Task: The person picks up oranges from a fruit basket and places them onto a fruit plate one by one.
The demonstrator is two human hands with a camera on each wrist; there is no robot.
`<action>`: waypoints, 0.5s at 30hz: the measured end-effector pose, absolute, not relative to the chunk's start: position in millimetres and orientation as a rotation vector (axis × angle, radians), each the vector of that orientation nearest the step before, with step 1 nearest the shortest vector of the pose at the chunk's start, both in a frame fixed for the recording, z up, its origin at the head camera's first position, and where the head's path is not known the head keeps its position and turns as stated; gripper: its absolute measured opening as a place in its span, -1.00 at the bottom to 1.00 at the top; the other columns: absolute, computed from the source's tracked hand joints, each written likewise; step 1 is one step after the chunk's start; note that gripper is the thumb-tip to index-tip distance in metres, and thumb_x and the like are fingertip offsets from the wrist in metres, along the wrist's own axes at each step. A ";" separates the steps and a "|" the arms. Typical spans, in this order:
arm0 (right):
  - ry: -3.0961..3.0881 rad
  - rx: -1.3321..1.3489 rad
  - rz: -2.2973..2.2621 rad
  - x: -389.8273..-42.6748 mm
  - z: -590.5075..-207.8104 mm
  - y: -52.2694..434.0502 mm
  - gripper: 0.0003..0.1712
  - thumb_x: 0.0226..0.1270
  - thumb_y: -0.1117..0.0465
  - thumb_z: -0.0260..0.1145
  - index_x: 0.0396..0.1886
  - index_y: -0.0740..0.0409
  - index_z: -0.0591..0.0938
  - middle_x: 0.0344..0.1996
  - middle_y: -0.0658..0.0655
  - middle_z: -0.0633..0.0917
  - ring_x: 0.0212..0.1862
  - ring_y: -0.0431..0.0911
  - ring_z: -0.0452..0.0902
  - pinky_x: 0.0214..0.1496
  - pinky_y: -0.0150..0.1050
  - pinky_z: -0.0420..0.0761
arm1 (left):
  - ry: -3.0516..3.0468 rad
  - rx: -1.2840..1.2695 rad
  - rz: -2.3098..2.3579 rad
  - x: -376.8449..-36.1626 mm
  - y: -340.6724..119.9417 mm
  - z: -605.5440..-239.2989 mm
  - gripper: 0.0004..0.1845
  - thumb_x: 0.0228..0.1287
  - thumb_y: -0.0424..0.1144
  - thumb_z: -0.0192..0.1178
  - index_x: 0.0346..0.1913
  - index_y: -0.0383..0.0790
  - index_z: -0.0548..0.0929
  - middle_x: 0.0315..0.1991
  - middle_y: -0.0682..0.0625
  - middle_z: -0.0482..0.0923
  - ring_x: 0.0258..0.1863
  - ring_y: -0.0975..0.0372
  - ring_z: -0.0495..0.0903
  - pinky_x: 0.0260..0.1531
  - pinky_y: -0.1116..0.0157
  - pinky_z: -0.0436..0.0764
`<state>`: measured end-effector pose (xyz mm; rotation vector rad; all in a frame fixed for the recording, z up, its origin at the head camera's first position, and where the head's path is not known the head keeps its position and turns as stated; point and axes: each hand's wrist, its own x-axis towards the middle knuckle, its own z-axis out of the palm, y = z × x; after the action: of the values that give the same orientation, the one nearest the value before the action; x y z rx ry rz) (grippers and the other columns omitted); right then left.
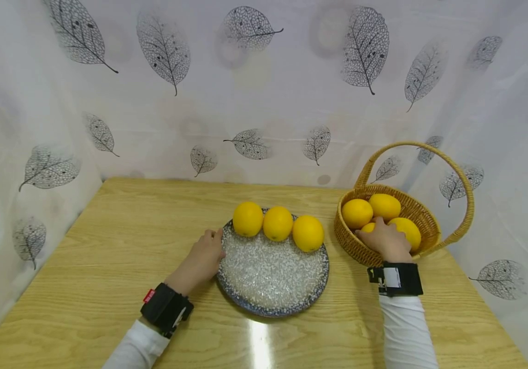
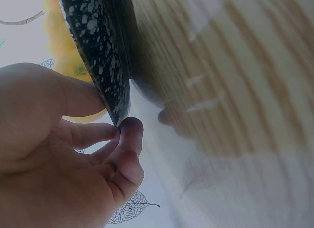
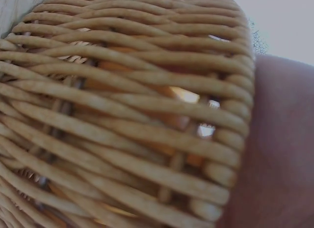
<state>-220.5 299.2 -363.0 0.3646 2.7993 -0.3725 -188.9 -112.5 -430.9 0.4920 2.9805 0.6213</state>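
Note:
My left hand (image 1: 205,256) holds the left rim of a round speckled plate (image 1: 273,277) with a dark blue edge. In the left wrist view the thumb lies over the rim (image 2: 100,56) and the fingertips bend beneath it. Three yellow-orange oranges (image 1: 278,224) sit in a row along the plate's far side. Over on the right, my right hand (image 1: 387,241) reaches down into a wicker basket (image 1: 355,248), its fingers around a partly covered orange (image 1: 367,227). In the right wrist view the basket's woven side (image 3: 122,110) hides the fingers.
More oranges (image 1: 385,206) lie in the basket around the right hand. A tall arched handle (image 1: 468,205) rises over the basket's right side. The wooden table (image 1: 144,220) ends at a white curtain (image 1: 273,92) printed with leaves.

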 end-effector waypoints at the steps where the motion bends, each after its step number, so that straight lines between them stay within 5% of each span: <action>1: 2.790 0.347 -0.371 -220.0 -362.0 299.2 0.02 0.47 -0.25 0.03 0.56 0.45 0.03 0.33 0.79 0.18 0.30 0.69 0.19 0.19 0.49 0.39 | 2.981 0.491 0.623 -188.9 -112.6 -431.1 -0.39 0.44 -0.41 0.17 0.41 -0.69 0.27 0.10 -0.49 0.46 0.02 -0.17 0.57 0.00 -0.03 0.64; 7: 2.745 0.241 -0.403 -217.9 -356.4 301.6 0.06 0.46 -0.20 -0.01 0.57 0.53 -0.08 0.37 0.82 0.09 0.36 0.66 0.13 0.29 0.48 0.34 | 2.984 0.484 0.641 -189.3 -113.2 -433.4 -0.39 0.45 -0.40 0.16 0.41 -0.69 0.27 0.11 -0.50 0.44 0.06 -0.20 0.56 0.06 -0.07 0.62; 15: 2.761 0.250 -0.470 -218.3 -358.1 304.4 0.06 0.33 -0.17 0.12 0.51 0.53 0.02 0.30 0.84 0.10 0.28 0.62 0.21 0.25 0.44 0.40 | 2.991 0.492 0.651 -188.5 -112.5 -432.0 -0.41 0.44 -0.43 0.17 0.40 -0.70 0.29 0.10 -0.49 0.46 0.03 -0.17 0.58 0.03 -0.05 0.63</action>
<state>-218.3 304.4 -358.1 0.2503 2.7610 -0.4702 -188.5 -112.5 -432.0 0.4919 2.9913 0.6511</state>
